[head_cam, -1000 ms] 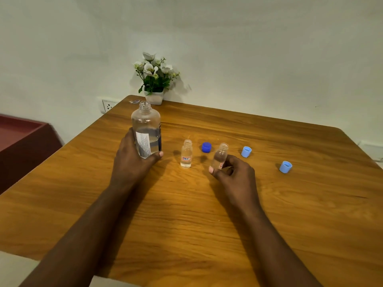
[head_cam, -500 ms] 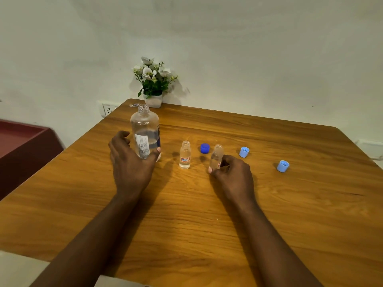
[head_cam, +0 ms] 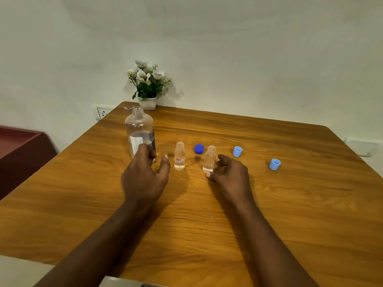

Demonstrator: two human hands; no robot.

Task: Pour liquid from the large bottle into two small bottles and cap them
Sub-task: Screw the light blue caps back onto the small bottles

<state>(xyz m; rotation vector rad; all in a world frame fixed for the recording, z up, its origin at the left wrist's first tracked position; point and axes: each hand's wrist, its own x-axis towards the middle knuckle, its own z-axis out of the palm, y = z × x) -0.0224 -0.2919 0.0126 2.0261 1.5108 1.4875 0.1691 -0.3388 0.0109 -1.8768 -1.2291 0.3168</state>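
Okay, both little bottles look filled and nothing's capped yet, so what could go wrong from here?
1. All three bottles stand open: the large bottle and both small ones. Any knock could spill liquid onto the table.
2. The right hand is at the right small bottle, which looks slightly tilted, so it may tip.
3. The left hand sits between the large bottle and the left small bottle; a careless sweep might topple either.

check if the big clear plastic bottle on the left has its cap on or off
Off. The big clear plastic bottle stands upright with its threaded neck bare; a dark blue cap lies on the wooden table.
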